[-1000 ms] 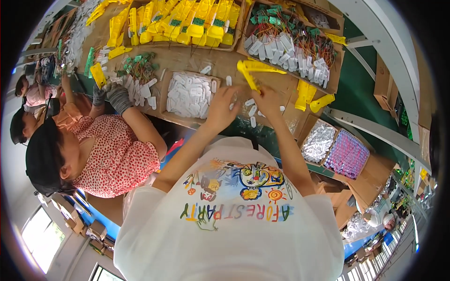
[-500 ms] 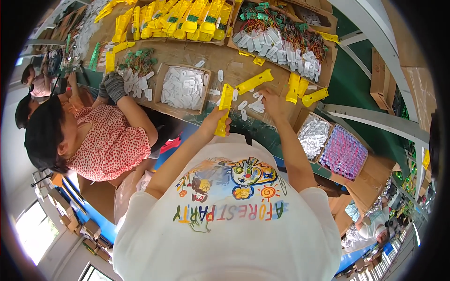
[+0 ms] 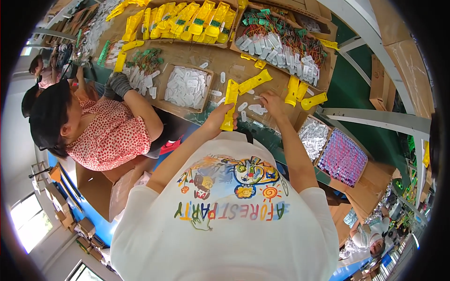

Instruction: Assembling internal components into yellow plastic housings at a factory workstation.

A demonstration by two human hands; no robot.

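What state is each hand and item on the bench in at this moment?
Left hand: closed on yellow casing, held upright.
Right hand: fingers down among small white parts.
Second yellow casing: lying loose, untouched.
White-parts tray: open, full.
Purple tray: open, full.

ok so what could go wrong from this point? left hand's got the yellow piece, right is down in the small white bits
1. The left hand grips the yellow housing only at its lower end; it might tip or slip.
2. The right hand works among loose white parts lying near the table edge; a sweep could push some off.
3. Another yellow housing lies close by and could get knocked.
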